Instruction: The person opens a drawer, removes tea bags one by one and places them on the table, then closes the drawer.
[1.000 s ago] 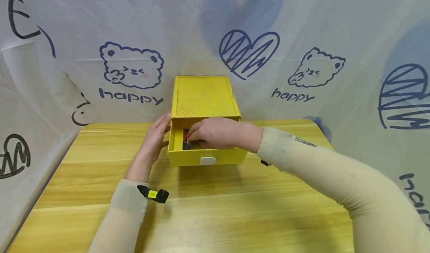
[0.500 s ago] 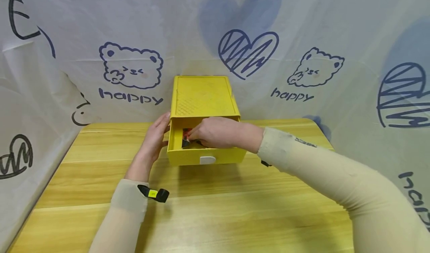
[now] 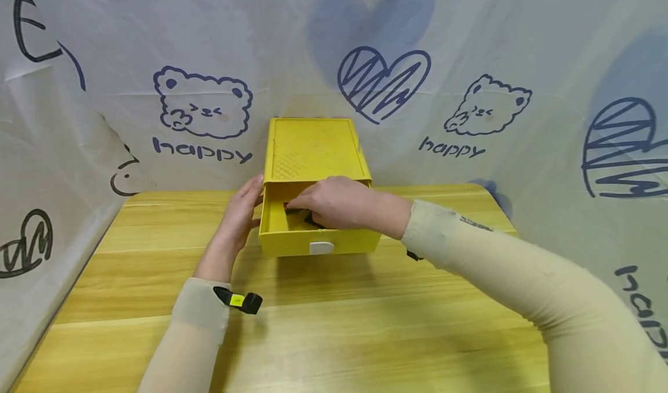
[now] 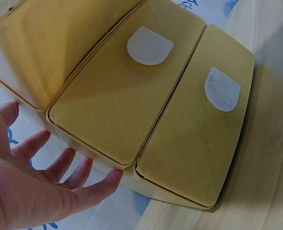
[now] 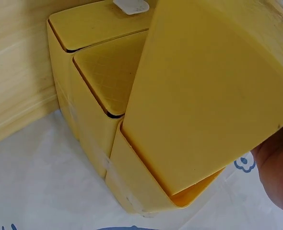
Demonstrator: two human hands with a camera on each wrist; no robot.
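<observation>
A yellow drawer cabinet (image 3: 315, 149) stands at the back of the table, its top drawer (image 3: 292, 243) pulled out. My left hand (image 3: 237, 213) rests its fingertips along the cabinet's left side; in the left wrist view its fingers are spread and lightly bent. Reaching over the drawer front, my right hand (image 3: 339, 203) is inside the drawer. Its fingers pinch a small flat black and red item (image 3: 296, 210), mostly covered by the hand, so its kind is unclear. A dark piece (image 3: 313, 221) shows below the palm; whether it belongs to the same item I cannot tell.
Two lower drawers with white tabs, one being the middle drawer (image 4: 108, 96), are closed below. The wooden table (image 3: 386, 323) extends in front. A white printed cloth (image 3: 292, 45) hangs right behind the cabinet.
My right fingers have closed on the black and red item, which lay flat and more visible before and now shows as a thin tilted edge. The left hand has stayed in place.
</observation>
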